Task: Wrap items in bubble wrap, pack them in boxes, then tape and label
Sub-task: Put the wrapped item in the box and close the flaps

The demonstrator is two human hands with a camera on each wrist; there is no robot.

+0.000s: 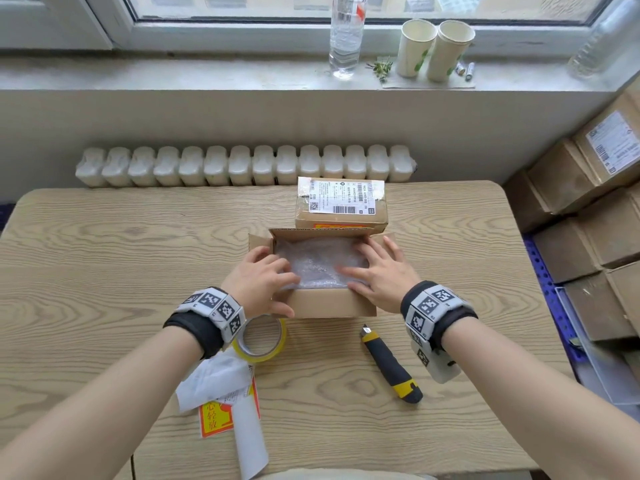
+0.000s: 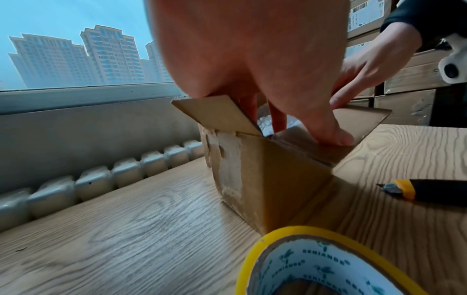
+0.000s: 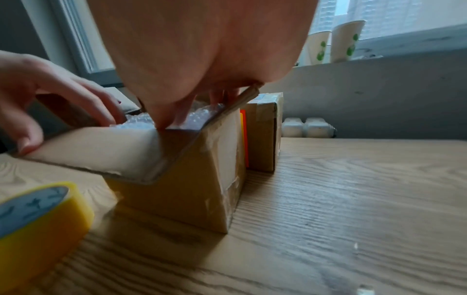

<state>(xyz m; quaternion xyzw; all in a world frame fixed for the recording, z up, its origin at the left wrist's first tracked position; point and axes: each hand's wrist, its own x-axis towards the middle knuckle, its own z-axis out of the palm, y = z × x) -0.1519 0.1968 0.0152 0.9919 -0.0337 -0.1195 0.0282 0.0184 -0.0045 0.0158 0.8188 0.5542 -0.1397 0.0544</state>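
Observation:
An open cardboard box point(image 1: 325, 303) stands mid-table with a bubble-wrapped item point(image 1: 317, 259) lying inside it. My left hand point(image 1: 265, 276) reaches over the box's near left corner; its fingers lie on the bubble wrap, and its thumb point(image 2: 337, 137) presses on the near flap point(image 3: 96, 151), which is folded outward. My right hand point(image 1: 375, 271) lies flat with spread fingers on the right side of the bubble wrap. In the right wrist view, fingers of my right hand point(image 3: 202, 49) dip into the bubble wrap point(image 3: 202, 117). What the wrap covers is hidden.
A sealed, labelled box point(image 1: 341, 202) stands just behind the open one. A yellow tape roll point(image 1: 259, 337) lies under my left wrist. A utility knife point(image 1: 391, 365) lies in front of the box, and labels point(image 1: 221, 393) lie near the front edge. Cardboard boxes point(image 1: 588, 202) are stacked at the right.

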